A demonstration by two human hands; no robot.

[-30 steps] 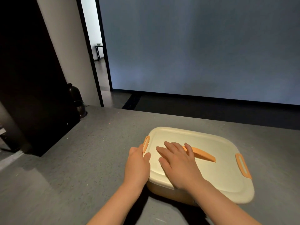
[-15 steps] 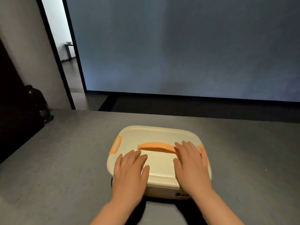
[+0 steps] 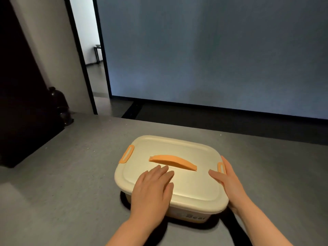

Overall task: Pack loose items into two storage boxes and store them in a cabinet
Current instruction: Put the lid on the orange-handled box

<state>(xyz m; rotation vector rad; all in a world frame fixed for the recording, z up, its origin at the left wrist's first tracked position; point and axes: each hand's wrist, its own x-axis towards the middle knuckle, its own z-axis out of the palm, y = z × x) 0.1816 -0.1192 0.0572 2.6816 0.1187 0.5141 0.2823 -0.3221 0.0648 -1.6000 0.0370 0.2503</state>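
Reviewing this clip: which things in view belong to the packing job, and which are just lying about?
Job:
cream storage box, lid on
left hand, flat on the lid
right hand, at the right orange latch

Lying about:
dark object at the counter's far left

The counter (image 3: 71, 183) was a dark grey speckled slab, matte, running right out to the far edge where the floor dropped away behind it. Off on the left stood a big black cabinet-looking block (image 3: 19, 103), too dark to make out any detail on it. Tucked against its side was a dark rounded jar or vase (image 3: 59, 100), sitting at the counter's back left corner. Behind everything was a huge blue-grey wall panel (image 3: 213, 50) with a black strip along its base. Between that and a beige wall (image 3: 51, 41) there was a narrow doorway (image 3: 90, 47), bright inside, with a small dark table (image 3: 98, 52) way down the hall.
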